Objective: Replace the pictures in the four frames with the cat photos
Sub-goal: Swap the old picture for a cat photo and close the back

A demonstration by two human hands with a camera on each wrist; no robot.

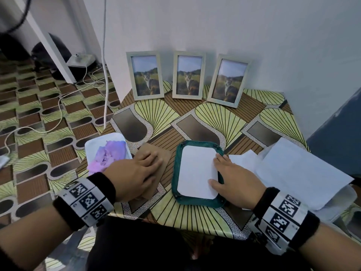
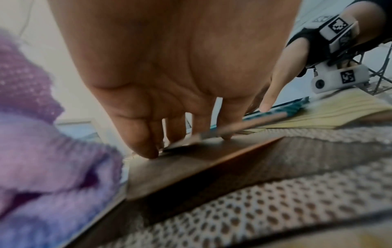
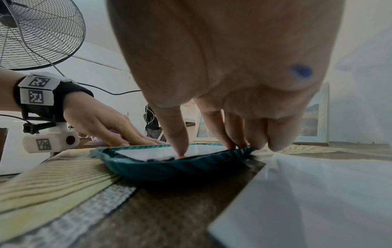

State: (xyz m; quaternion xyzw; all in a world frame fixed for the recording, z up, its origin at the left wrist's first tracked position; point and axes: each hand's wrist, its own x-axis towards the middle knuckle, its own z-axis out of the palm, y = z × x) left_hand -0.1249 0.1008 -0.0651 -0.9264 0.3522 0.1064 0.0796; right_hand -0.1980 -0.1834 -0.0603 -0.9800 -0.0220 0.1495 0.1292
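— 3 pale frames stand at the back of the table [image 1: 230, 223], leaning on the wall: the left frame [image 1: 145, 75], the middle frame [image 1: 189, 74] and the right frame [image 1: 227, 80]. Each shows the same cat sitting in a grassy field under a light sky.

— And frame number 4?

— That is the teal frame [image 1: 197, 201], lying face down near the front edge of the table, between the 2 hands. Its border is ribbed and dark green-blue, with small dark tabs at the corners. A white sheet [image 1: 196, 173] with clipped corners lies inside its opening, blank side up, so I cannot tell what is printed on it.

— What is the right hand doing?

— The right hand [image 1: 233, 179] rests on the sheet's right edge; its grip is not closed round anything, thumb and fingertips [image 3: 180, 147] pressing straight down on the paper and the frame's rim.

— And the left?

— The left hand [image 1: 136, 173] lies flat, grip spread, fingers pressing on a brown backing board [image 1: 154, 189] just left of the teal frame. Beside it sits a white tray [image 1: 97, 142] holding a purple cloth [image 1: 106, 156]. Loose white papers [image 1: 297, 169] lie at the right of the table.
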